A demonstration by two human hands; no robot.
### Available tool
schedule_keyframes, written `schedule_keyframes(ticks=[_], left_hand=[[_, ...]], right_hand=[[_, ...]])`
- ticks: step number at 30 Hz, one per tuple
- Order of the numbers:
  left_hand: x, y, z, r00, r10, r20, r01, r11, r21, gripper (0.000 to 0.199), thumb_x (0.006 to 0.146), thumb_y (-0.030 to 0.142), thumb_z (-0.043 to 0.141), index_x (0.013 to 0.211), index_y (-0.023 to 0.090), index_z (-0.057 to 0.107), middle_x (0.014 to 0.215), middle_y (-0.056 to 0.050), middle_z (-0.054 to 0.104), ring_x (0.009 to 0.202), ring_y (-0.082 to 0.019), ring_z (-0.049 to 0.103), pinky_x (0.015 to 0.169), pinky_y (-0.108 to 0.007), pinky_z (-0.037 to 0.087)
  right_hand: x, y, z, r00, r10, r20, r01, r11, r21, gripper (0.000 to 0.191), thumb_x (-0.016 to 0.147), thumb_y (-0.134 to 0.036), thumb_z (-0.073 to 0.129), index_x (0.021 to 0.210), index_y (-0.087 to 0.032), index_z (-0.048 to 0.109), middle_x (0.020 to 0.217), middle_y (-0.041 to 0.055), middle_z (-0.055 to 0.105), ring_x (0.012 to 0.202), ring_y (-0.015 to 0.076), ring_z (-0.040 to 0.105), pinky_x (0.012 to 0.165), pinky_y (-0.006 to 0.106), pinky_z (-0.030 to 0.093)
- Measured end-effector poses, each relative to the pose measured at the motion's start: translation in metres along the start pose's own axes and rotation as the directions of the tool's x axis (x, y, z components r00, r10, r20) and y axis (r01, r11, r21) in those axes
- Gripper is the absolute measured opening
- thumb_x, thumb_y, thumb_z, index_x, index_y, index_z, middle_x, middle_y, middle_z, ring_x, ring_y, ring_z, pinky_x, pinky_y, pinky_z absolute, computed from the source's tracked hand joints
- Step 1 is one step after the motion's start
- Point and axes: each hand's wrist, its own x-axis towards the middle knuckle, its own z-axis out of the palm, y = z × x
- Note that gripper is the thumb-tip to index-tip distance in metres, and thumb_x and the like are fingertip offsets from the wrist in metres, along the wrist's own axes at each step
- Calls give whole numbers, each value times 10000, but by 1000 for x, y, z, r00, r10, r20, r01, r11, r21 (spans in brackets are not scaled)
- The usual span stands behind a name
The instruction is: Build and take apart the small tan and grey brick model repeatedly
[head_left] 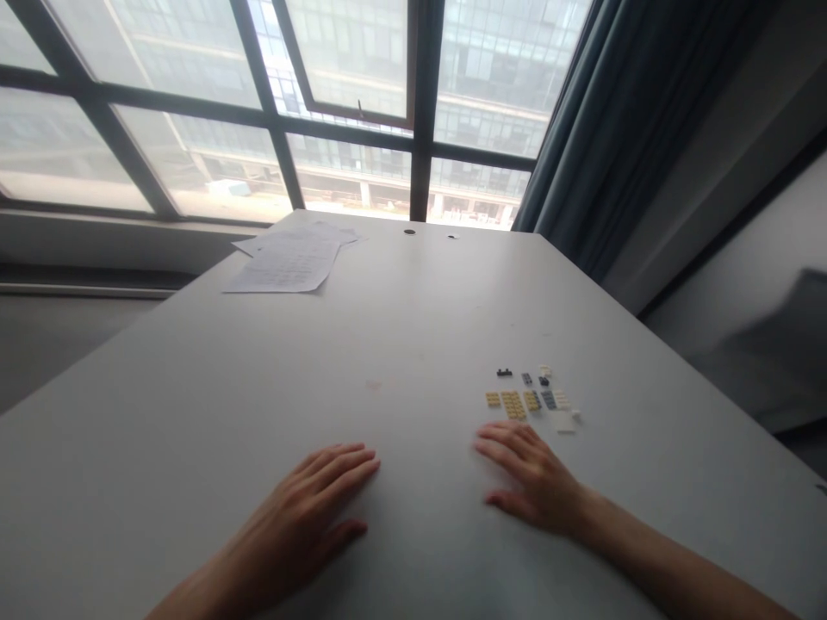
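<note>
My left hand (323,508) is over the white table (401,327), left of the middle, its fingers stretched out and holding nothing. My right hand (526,474) has its fingers apart, with nothing in it; it is just in front of a group of small toy bricks. Among these are yellow bricks (513,405), a black piece (504,373), dark grey bricks (549,399), a dark blue piece (544,381) and a flat white piece (564,422). Whether my palms touch the table is hard to tell.
Printed paper sheets (284,258) lie at the table's far left. Two small round spots or holes are near its far edge. Beyond stand a large framed window (362,181) and, at the right, a dark blue curtain (600,129).
</note>
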Motion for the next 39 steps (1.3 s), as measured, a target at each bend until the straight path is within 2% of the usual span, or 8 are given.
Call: schedule_keyframes(ticks=[4,7,11,18,23,26,32,39], left_hand=[[0,-6,1,998,5,-69,-5,1000,-6,495,825,417,600,1300,307,512,1251,-47,615,1140,-242,574,961,-341,492],[2,-5,1,998,20,-61,-19,1000,5,494,823,411,603,1300,321,510,1254,-39,614,1139,-237,575,957,-331,493],[0,-10,0,998,-13,-64,15,999,28,582,818,435,600,1364,319,435,1319,-49,564,1184,-255,542,978,-352,479],[-4,-49,-1,974,-218,-58,223,967,121,1015,717,648,610,1493,230,106,1498,-154,309,1348,-346,336,1086,-497,321],[1,-58,-2,945,-326,7,322,937,134,1180,621,707,639,1493,153,70,1507,-214,248,1381,-361,256,1116,-505,249],[0,-61,-7,914,-407,3,403,906,128,1171,615,646,679,1491,172,64,1506,-203,260,1381,-351,264,1117,-518,242],[-16,-84,-20,844,-531,-68,536,836,120,1087,662,613,666,1478,134,129,1489,-219,288,1375,-362,270,1109,-533,251],[-12,-108,-27,861,-507,-31,508,855,105,1039,634,637,673,1454,154,257,1495,-182,302,1376,-335,283,1125,-499,237]], right_hand=[[-45,68,-19,939,222,-262,-274,945,-181,916,661,-695,641,1408,-238,373,1381,172,435,1300,373,373,1060,558,304],[-53,110,-28,927,351,-135,-371,911,-177,1144,584,-795,598,1482,-213,194,1509,203,219,1379,409,214,1068,610,244],[-12,124,-21,951,296,87,-286,952,-110,1198,537,-789,637,1480,-187,209,1520,210,201,1401,382,171,1103,570,198],[108,65,15,977,-27,210,20,999,34,873,648,-708,643,1356,-228,464,1454,155,360,1374,338,260,1111,499,242],[185,-13,63,963,-235,131,207,958,197,700,762,-572,630,1315,-174,470,1402,149,430,1349,295,322,1118,444,266],[218,-54,89,978,-203,44,180,935,305,666,830,-493,590,1366,-157,383,1376,147,463,1317,253,377,1115,408,286],[227,-61,94,997,-45,59,22,942,335,779,835,-587,524,1424,-128,302,1459,174,357,1371,272,295,1127,435,253],[215,-50,87,959,-168,230,142,982,125,853,869,-681,314,1452,-61,257,1514,198,227,1419,309,162,1152,497,116]])
